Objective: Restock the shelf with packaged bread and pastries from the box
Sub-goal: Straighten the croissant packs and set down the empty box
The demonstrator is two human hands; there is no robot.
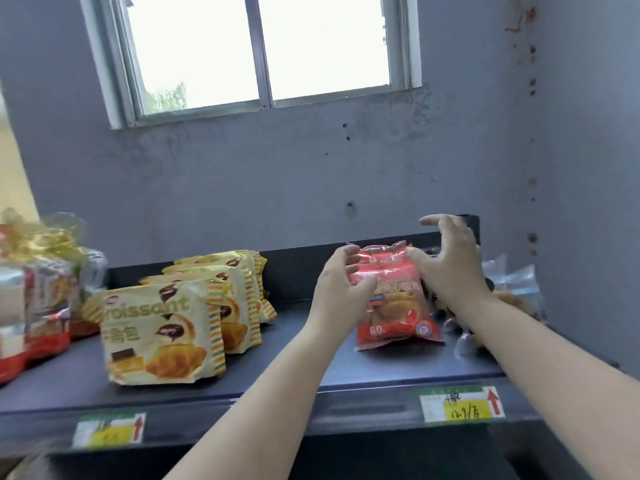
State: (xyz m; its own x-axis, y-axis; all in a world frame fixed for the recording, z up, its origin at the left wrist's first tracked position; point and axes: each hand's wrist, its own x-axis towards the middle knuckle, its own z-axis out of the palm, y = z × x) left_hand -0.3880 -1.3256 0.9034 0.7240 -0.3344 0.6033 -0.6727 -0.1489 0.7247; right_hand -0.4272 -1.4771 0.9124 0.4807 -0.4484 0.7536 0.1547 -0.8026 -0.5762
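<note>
At the far left of the dark shelf (311,379), blurred red-and-white packs (31,306) tied off with gold twists crowd the edge. Beside them a row of yellow croissant packs (162,334) stands upright, one behind another, labels to the front so a shopper can read them. Below, on the shelf lip, a yellow-and-green price tag (109,430) carries a red arrow pointing up at the goods above.

Right of the croissants lies a bare stretch of shelf, then both forearms reach in from below. The left hand (341,285) curls against the left side of a red pack (394,303), fingers bent round its edge and thumb pressed to its face. The red pack stands on its lower seam in the right half of the shelf, tilted slightly back, apparently being squared up to face forward like the row beside it. The right hand (450,261) touches the pack's upper right edge with its lower fingers, while its upper fingers arch loosely over the pack, gripping nothing; it looks to be steadying the pack, not holding it.

A second price tag (462,405) with handwriting sits on the lip below the red pack. At the far right, clear-wrapped pastries (519,282) lie heaped against the wall, partly hidden by the right forearm. A window (263,50) glares white above. The box is out of view.
</note>
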